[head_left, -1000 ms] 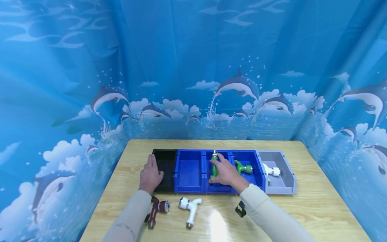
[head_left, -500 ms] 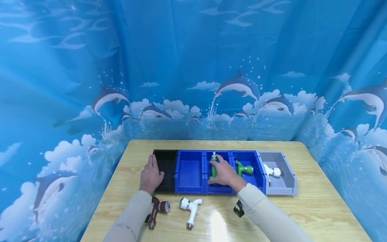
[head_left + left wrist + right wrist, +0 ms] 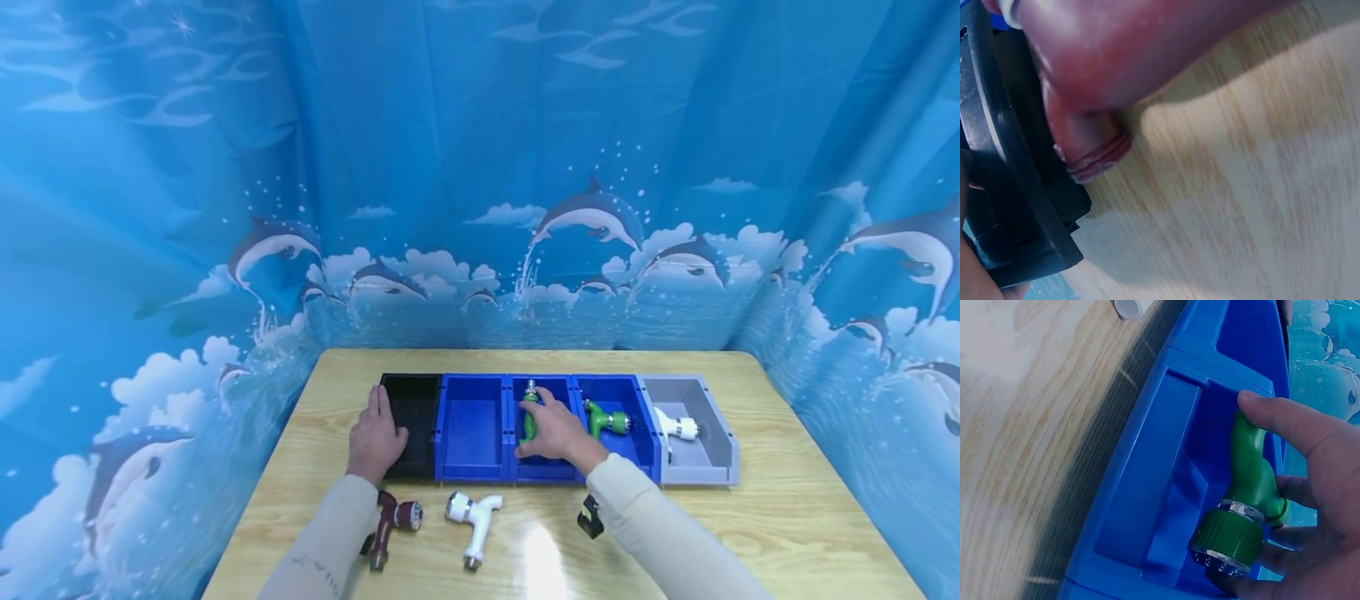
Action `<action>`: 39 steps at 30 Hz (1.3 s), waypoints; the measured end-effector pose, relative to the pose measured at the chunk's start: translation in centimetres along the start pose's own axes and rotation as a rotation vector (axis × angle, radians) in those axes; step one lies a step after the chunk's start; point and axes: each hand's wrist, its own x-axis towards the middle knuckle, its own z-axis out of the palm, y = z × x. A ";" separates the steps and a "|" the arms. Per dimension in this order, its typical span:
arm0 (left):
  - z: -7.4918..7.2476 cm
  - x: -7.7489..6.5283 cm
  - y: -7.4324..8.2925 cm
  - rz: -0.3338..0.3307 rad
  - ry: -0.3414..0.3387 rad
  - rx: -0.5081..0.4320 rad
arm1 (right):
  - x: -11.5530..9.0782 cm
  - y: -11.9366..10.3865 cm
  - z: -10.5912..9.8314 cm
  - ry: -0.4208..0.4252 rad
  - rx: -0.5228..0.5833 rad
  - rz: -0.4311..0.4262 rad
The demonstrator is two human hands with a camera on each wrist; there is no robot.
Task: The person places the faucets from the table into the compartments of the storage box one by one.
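My right hand point(image 3: 557, 427) is inside the middle blue bin point(image 3: 1129, 487), holding a green faucet point(image 3: 1249, 469) with a chrome collar. In the right wrist view the thumb is at the spout end, and the other fingers lie along the opposite side, partly hidden. My left hand point(image 3: 375, 437) rests on the left side of the black bin point(image 3: 412, 425), its fingers extended. Below that hand a dark red faucet point(image 3: 395, 517) lies on the table, partly covered by the sleeve; its spout looms large in the left wrist view. A white faucet point(image 3: 475, 525) lies to its right.
The bins stand in one row on the wooden table point(image 3: 795, 500). Another green faucet point(image 3: 606, 419) lies in the right blue bin point(image 3: 637, 454), and a white one point(image 3: 678, 427) in the grey bin point(image 3: 701, 467). A blue bin point(image 3: 472, 429) sits beside the black one.
My right hand and forearm have shifted slightly left with the green faucet, which stays within the middle blue bin. The left hand keeps its place on the black bin.
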 end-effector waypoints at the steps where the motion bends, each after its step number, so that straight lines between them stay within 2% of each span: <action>1: 0.0 0.0 0.0 0.001 0.004 0.001 | 0.0 0.0 0.0 0.000 0.000 -0.001; 18: 0.2 -0.2 -0.3 -0.010 -0.008 0.005 | 0.1 -0.1 0.3 -0.035 0.005 0.013; 32: -0.2 0.0 0.0 -0.011 -0.014 0.027 | 0.3 0.5 0.6 -0.022 0.021 -0.017; 39: 0.1 0.1 -0.3 0.004 -0.010 0.038 | 0.3 0.6 1.1 -0.037 0.012 -0.003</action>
